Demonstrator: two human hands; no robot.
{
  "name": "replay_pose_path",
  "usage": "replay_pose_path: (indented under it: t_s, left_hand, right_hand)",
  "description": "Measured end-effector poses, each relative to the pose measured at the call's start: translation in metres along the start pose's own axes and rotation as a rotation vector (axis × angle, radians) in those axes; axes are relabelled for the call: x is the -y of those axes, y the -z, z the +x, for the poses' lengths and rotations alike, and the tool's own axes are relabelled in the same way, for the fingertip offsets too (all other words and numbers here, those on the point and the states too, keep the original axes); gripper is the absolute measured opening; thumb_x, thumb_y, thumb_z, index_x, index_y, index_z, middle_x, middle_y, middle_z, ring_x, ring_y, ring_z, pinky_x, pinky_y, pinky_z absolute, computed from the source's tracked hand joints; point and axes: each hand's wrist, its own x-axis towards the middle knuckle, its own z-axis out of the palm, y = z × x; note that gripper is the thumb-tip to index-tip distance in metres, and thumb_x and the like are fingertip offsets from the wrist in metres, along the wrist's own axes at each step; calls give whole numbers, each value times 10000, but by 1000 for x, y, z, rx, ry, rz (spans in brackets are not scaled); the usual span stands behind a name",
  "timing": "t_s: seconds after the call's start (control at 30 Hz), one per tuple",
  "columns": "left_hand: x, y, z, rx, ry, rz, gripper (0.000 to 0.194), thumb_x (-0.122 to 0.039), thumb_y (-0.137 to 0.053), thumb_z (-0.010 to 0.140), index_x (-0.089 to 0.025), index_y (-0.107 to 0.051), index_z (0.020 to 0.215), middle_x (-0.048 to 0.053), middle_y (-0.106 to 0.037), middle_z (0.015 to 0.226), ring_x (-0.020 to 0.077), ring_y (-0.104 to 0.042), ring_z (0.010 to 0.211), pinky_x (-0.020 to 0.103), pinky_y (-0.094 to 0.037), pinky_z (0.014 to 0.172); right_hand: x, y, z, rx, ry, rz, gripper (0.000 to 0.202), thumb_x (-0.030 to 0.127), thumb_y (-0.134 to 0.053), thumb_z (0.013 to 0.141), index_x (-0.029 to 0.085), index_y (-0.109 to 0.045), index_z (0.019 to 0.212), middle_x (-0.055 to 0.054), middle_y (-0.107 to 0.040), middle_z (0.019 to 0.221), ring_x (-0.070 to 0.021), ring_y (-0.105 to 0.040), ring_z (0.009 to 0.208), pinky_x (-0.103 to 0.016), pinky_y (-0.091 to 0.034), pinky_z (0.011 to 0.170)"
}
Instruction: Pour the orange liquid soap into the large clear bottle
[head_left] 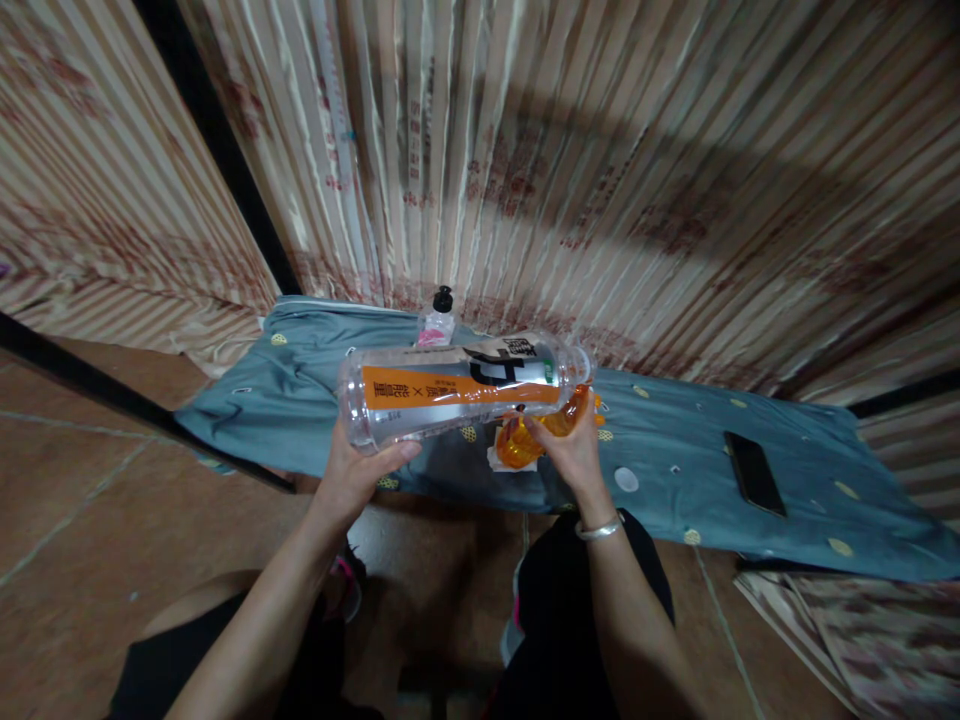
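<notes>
Clasping the clear bottle (442,390) by its base, my left hand (358,478) points it crosswise, mouth rightward, above the blue cloth (292,400); nearer that mouth, my right fingers (580,432) wrap the orange bottle (516,450).

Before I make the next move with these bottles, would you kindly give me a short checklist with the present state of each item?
1. Left hand secure on the clear bottle: ok, it grips near the base.
2. Right hand on the orange bottle: ok, it holds it.
3. Clear bottle upright: not ok, it is tipped nearly onto its side.
4. Clear bottle uncapped: cannot tell, too blurred.
5. Phone away from both bottles: ok, it lies well apart on the cloth.
6. Pump bottle not touching the clear bottle: cannot tell, they overlap in view.
</notes>
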Motion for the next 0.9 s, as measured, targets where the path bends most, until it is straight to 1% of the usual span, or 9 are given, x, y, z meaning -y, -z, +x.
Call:
replay_pose_path:
  t_s: [0.2,0.37,0.47,0.57,0.73,0.9]
  left_hand:
    - [1,1,0,-8,-12,0,649,-463,-914,575,-180,-705,1121,129,-802,1173,411,-730,1171,575,-542,1113]
    - [0,0,0,-16,-17,18,621,-456,-911,565,-189,-720,1092,123,-811,1137,417,-742,1149,563,-578,1069]
    - [0,0,-1,-4,-18,26,625,-482,-905,592,-185,-722,1110,129,-806,1170,419,-731,1175,575,-558,1096]
    - [-2,-1,-1,5,-11,12,626,-486,-912,586,-191,-724,1105,125,-808,1172,417,-728,1179,579,-537,1122]
    - [-3,-1,0,-5,-2,2,637,-465,-926,562,-190,-721,1099,122,-809,1153,414,-736,1165,567,-547,1110]
    - [-1,0,1,-13,-17,14,653,-513,-933,550,-185,-729,1077,132,-810,1128,419,-743,1131,573,-561,1085]
  right_hand:
    - [0,1,0,3,10,-10,946,533,-914,664,194,-464,1424,-181,-669,1404,-350,-656,1305,-551,-482,1166]
    - [2,1,0,-13,18,-25,927,531,-912,660,187,-479,1403,-175,-686,1365,-352,-664,1280,-545,-489,1153]
    - [3,1,0,-15,18,-43,916,545,-908,658,196,-487,1393,-166,-696,1340,-355,-666,1268,-549,-493,1145]
    - [4,0,0,-20,18,-41,920,554,-910,647,197,-491,1384,-164,-704,1322,-358,-662,1272,-552,-490,1149]
    - [4,0,0,-15,10,-13,915,552,-908,650,190,-487,1376,-171,-694,1333,-356,-658,1282,-551,-490,1148]
    - [4,0,0,6,3,-2,895,568,-877,689,197,-475,1398,-178,-676,1372,-350,-664,1279,-556,-500,1138]
